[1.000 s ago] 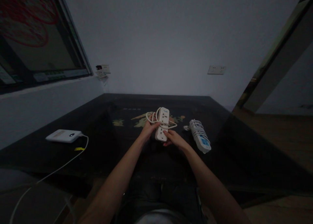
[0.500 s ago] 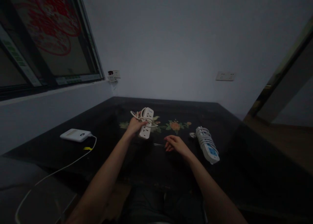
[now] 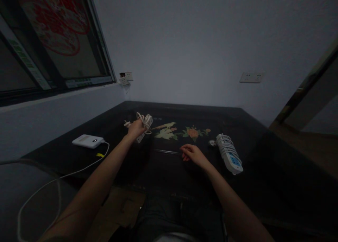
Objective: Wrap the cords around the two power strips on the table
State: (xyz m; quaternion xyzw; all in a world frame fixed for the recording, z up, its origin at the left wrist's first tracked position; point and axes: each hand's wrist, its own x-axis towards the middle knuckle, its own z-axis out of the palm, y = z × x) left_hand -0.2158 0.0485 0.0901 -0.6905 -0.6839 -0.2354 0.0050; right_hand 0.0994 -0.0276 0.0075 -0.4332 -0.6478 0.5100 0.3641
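Note:
My left hand (image 3: 136, 128) is closed around a white power strip (image 3: 149, 120) over the left part of the dark table. Its pale cord (image 3: 144, 119) is bundled about the strip, and the plug (image 3: 127, 123) sticks out to the left of my hand. Part of the strip is hidden behind my fingers. My right hand (image 3: 194, 154) rests at the table's middle, empty, its fingers loosely bent and slightly apart. To its right lies a second white power strip (image 3: 234, 167) with blue sockets and cord wound round it; its plug (image 3: 212, 143) lies beside it.
A white power bank (image 3: 88, 141) with a cable (image 3: 79, 171) running off the left edge lies on the table (image 3: 163, 171), near a yellow scrap (image 3: 100, 155). Flowers and a bird decorate the tabletop. Wall sockets (image 3: 251, 77) are behind; a window (image 3: 89, 81) is at left.
My left hand has moved left with the power strip, turning it so that its sockets show less and the plug appears. My right hand keeps about its place. The view has shifted slightly.

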